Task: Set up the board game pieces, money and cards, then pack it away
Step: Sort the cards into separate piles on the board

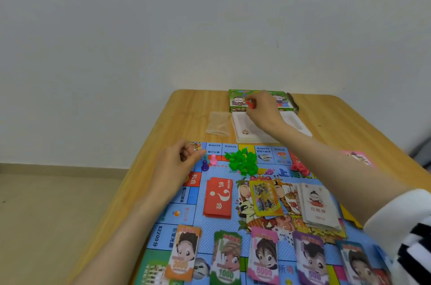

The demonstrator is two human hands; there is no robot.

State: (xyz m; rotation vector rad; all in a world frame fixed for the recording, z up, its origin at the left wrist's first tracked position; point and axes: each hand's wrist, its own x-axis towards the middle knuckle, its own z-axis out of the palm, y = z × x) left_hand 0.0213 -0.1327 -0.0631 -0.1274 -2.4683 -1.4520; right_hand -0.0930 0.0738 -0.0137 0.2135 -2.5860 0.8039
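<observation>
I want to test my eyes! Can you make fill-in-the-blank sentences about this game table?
1. The right hand pinches small ____ pieces above the white tray.
2. Inside the tray lies one ____.
3. The pile of houses on the board is ____.
Missing words: red; die; green.

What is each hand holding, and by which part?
Right hand pinches small red pieces over the white tray; the grip point on them is too small to tell. Left hand is curled beside the pawns, nothing visible in it.
</observation>
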